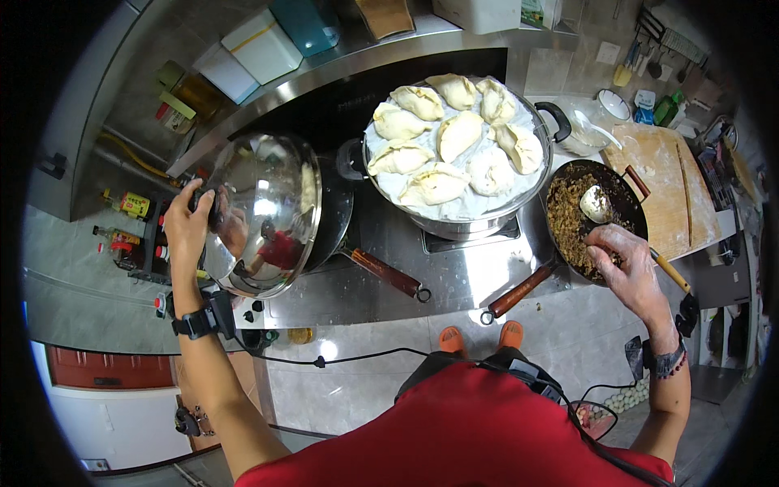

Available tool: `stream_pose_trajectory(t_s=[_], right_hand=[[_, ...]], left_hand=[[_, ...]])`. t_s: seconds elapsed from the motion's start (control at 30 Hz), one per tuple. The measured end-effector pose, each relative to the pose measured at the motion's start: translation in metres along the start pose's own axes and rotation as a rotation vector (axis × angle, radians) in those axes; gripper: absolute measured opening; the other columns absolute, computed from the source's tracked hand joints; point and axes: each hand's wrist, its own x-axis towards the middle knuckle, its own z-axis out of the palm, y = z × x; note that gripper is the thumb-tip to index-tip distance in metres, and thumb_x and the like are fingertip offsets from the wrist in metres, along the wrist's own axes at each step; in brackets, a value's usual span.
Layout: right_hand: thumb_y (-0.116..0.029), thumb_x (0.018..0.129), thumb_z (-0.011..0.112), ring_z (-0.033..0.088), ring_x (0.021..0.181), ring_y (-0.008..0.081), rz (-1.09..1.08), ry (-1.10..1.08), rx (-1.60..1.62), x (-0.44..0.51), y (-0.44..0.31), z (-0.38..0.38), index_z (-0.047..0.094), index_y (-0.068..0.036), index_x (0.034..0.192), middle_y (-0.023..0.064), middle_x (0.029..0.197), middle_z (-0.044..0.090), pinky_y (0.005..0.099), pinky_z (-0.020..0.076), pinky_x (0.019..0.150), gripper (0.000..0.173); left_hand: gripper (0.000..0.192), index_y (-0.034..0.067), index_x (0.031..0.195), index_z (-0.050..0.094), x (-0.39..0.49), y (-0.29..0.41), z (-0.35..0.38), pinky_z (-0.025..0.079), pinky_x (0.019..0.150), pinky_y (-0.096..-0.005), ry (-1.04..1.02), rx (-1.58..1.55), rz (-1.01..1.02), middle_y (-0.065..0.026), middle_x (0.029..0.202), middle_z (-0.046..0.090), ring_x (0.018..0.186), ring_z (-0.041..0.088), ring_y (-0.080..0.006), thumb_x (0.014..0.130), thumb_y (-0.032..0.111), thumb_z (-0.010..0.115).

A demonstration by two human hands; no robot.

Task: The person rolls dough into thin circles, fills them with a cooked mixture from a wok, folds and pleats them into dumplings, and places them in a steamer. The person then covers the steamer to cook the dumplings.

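My left hand (190,222) grips the dark knob of a shiny domed pot lid (268,213). The lid is tilted on its side, left of the steamer and in front of a dark pan. My right hand (627,265), dusted with white flour, has its fingers curled over the front edge of a pan of chopped filling (566,213). A metal spoon (595,204) lies in the filling, and its wooden handle passes behind this hand. Several large raw dumplings (460,137) sit on white cloth in a round steamer (465,228) on the stove.
A pan handle (389,274) and another wooden handle (517,295) stick out towards me. At right lies a floured wooden board (663,176) with a thin rolling pin (683,182). A glass bowl (575,131) stands behind. Bottles (131,204) fill a rack at left.
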Motion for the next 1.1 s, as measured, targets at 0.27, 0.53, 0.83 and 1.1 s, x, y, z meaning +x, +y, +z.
stream_pose_trajectory(t_s=[0.27, 0.53, 0.83, 1.1], right_hand=[[-0.008, 0.093, 0.071, 0.072, 0.095, 0.0335, -0.069, 0.021, 0.045, -0.014, 0.035, -0.026, 0.071, 0.004, 0.104, 0.0178, 0.102, 0.073, 0.0395, 0.0555, 0.087, 0.016], [-0.009, 0.093, 0.072, 0.073, 0.097, 0.0318, -0.02, 0.034, 0.103, -0.034, 0.076, -0.055, 0.072, 0.004, 0.105, 0.0166, 0.104, 0.074, 0.0388, 0.0566, 0.088, 0.018], [-0.01, 0.093, 0.071, 0.073, 0.095, 0.032, 0.011, 0.035, 0.109, -0.048, 0.105, -0.07, 0.072, 0.004, 0.104, 0.017, 0.104, 0.074, 0.0387, 0.0571, 0.086, 0.018], [-0.014, 0.095, 0.07, 0.072, 0.096, 0.0325, 0.063, -0.015, 0.109, -0.039, 0.112, -0.071, 0.071, 0.003, 0.103, 0.0162, 0.102, 0.074, 0.04, 0.0553, 0.088, 0.019]], left_hand=[[0.041, -0.004, 0.13, 0.07, -0.027, 0.136, -0.011, 0.052, 0.092, -0.0289, -0.06, -0.234, 0.158, -0.0159, 0.121, 0.075, 0.105, 0.067, -0.0153, 0.095, 0.016, 0.075], [0.042, 0.001, 0.125, 0.073, -0.033, 0.236, 0.053, 0.051, 0.074, -0.0373, -0.026, -0.083, 0.475, -0.0196, 0.092, 0.07, 0.08, 0.067, -0.0298, 0.089, 0.023, 0.078], [0.045, 0.003, 0.124, 0.074, -0.027, 0.307, 0.104, 0.054, 0.075, -0.0428, -0.016, -0.013, 0.548, -0.0216, 0.092, 0.07, 0.079, 0.069, -0.0361, 0.089, 0.031, 0.077], [0.044, -0.001, 0.113, 0.076, -0.016, 0.34, 0.133, 0.055, 0.074, -0.0467, 0.041, 0.024, 0.584, -0.0235, 0.089, 0.071, 0.081, 0.071, -0.0389, 0.086, 0.034, 0.079]])
